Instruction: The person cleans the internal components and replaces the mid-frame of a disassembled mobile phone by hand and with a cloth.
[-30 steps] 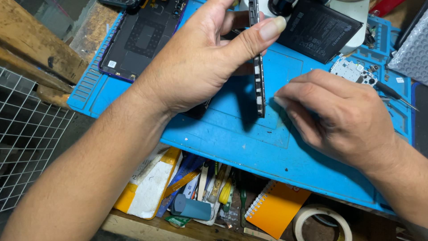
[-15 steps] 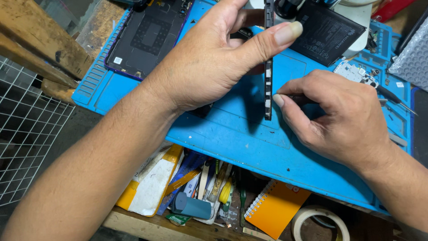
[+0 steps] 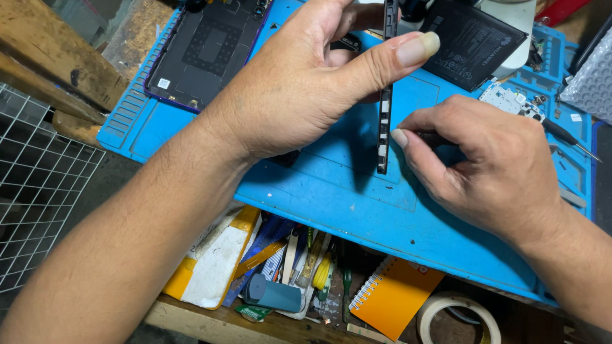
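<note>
Phone frame held on edge over the blue mat

Phone frame [image 3: 384,121] stands upright on its edge, pinched in the left hand [image 3: 306,83] grip. Right hand [image 3: 491,165] is clenched on a thin dark tool [image 3: 440,137], its tip just beside the frame. Below lies the blue mat [image 3: 344,197]; an orange notebook [image 3: 395,296] sits near the table's front edge.

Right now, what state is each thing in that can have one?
Left hand: gripping the phone frame, held on edge above the mat.
Right hand: closed on a thin tool, tip at the frame's edge.
Phone back cover: removed, lying inside up.
Battery: out, lying flat.
Orange notebook: closed.
Blue mat: flat.
</note>
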